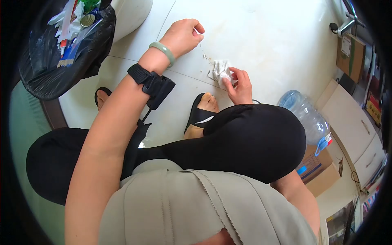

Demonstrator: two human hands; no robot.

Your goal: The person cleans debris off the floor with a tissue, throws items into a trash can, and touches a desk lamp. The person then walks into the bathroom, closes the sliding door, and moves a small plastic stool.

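Observation:
Low over the tiled floor, my right hand (241,85) has its fingers and thumb on a crumpled white tissue (221,70). Small brown and pale crumbs (205,58) lie scattered beside the tissue. My left hand (182,37) is stretched out above the floor, up and left of the crumbs. Its fingers are loosely curled, with a gap between thumb and index finger and nothing visible in it. A pale green bangle (163,53) circles the left wrist, and a black strapped device (153,83) sits on the forearm.
A black-bagged bin (30,77) with litter is at the upper left, near a white rounded object (132,16). On the right are a large clear water bottle (306,114), cardboard boxes (326,175) and pale drawers (345,118). My sandalled foot (200,112) is near the tissue.

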